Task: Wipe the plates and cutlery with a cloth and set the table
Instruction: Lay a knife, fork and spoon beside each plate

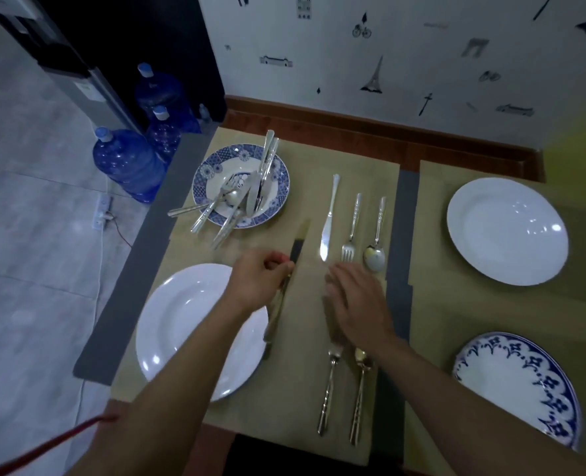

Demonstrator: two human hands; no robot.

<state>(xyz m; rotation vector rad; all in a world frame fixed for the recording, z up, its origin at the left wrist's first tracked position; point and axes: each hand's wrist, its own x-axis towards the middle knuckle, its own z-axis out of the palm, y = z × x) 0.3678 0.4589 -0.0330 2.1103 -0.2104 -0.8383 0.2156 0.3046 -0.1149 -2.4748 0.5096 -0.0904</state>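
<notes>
- Left hand [260, 281], centre frame, pinches a blurred silver table knife [297, 249] where blade meets handle. The blade points up-frame, and the handle crosses the right rim of the plain white round plate [188, 338] at lower left.
- Right hand [356, 300], just right of centre, is flat with straight fingers close together, and blurred. I cannot tell whether it touches the khaki placemat [305, 389].
- Just below that hand a silver fork [331, 383] and silver spoon [360, 389] lie side by side, handles toward the bottom edge.
- Up-frame, another set lies in a row, each piece apart: a pale-handled knife [329, 218], a small fork [351, 228] and a round spoon [375, 242] beside the grey strip [406, 201].
- At the mat's upper left, a blue-patterned deep plate [209, 173] holds heaped loose cutlery [246, 194], handles poking over its lower rim.
- There's open mat between the two knives and below the held knife.
- On the right side, a second white plate [507, 231] sits above a blue-and-white floral plate [518, 389].
</notes>
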